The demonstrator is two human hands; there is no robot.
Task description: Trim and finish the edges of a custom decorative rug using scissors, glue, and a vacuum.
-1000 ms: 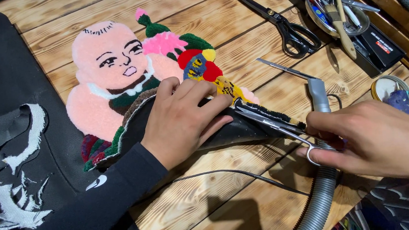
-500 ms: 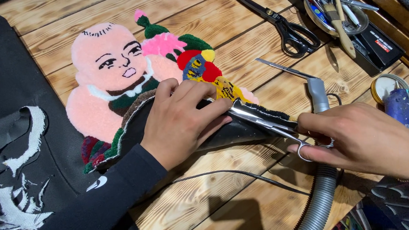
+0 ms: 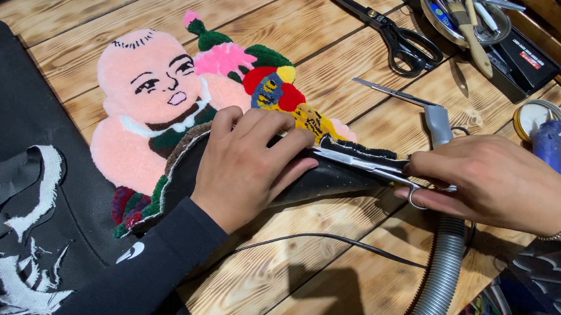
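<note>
I judge trimming underway: my left hand (image 3: 248, 163) presses the colourful tufted figure rug (image 3: 159, 113) flat, my right hand (image 3: 493, 182) grips small silver scissors (image 3: 366, 164); next needs careful snips.

Our left hand (image 3: 245, 166) covers the middle of the tufted rug (image 3: 159, 113), so we cannot see the fold beneath it. The small scissors (image 3: 366, 164) vanish into our right hand (image 3: 493, 185), their handles mostly hidden. The grey hose (image 3: 443, 271) and the metal tray (image 3: 460, 3) run off the picture's edges.
</note>
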